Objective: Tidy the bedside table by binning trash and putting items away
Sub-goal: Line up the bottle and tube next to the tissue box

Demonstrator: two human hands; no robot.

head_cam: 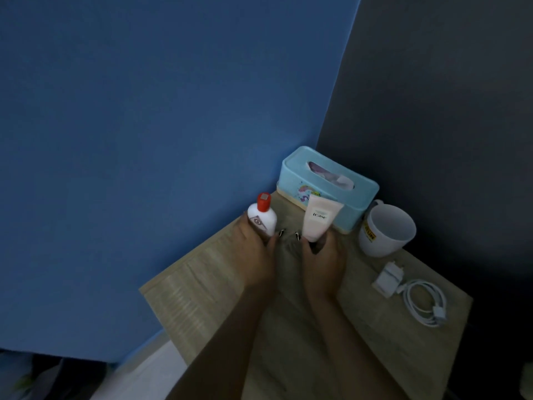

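My left hand point(255, 249) grips a small white bottle with a red cap point(263, 215), held upright near the left rear of the wooden bedside table point(202, 290). My right hand point(323, 259) holds a pale pink tube point(318, 220) with dark lettering, upright and just in front of the light blue tissue box point(326, 183). The two hands are side by side, a small gap between them. The lower ends of both items are hidden by my fingers.
A white mug point(386, 230) with a yellow label stands to the right of the tissue box. A white charger plug point(386, 278) and its coiled cable point(427, 304) lie near the right edge. Blue wall on the left, dark wall on the right.
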